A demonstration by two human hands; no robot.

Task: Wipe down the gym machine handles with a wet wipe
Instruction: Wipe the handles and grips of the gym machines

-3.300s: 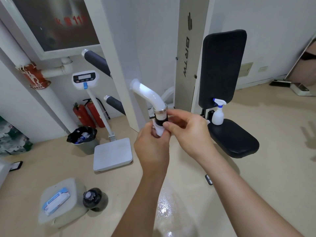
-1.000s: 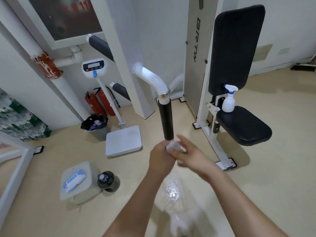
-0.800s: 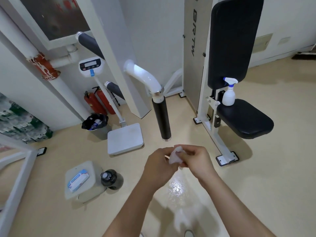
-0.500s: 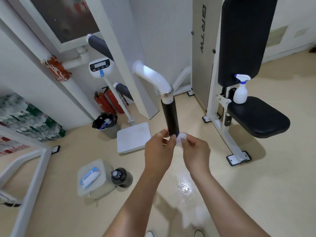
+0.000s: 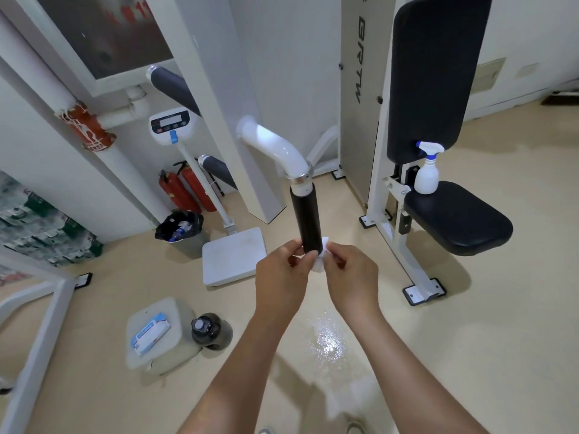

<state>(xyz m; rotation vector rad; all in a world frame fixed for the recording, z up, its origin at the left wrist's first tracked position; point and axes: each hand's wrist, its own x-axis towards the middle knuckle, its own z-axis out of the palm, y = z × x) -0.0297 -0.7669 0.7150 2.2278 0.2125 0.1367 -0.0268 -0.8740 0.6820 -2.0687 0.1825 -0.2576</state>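
The left hand (image 5: 279,278) and right hand (image 5: 352,277) are pinching the wipe (image 5: 320,264) at the handle's (image 5: 307,219) near tip, probably readying to wrap it round.

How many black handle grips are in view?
3: the near grip hangs upright at centre, its end at the wet wipe; a second grip slants at upper left above the scale display; a third grip sits lower, by the fire extinguishers. More may hide behind the white column.

The beige floor (image 5: 485,355) carries a scale (image 5: 233,256), a bin (image 5: 181,230), 2 red extinguishers (image 5: 188,191), a dark bottle (image 5: 210,331) and a box (image 5: 181,321).
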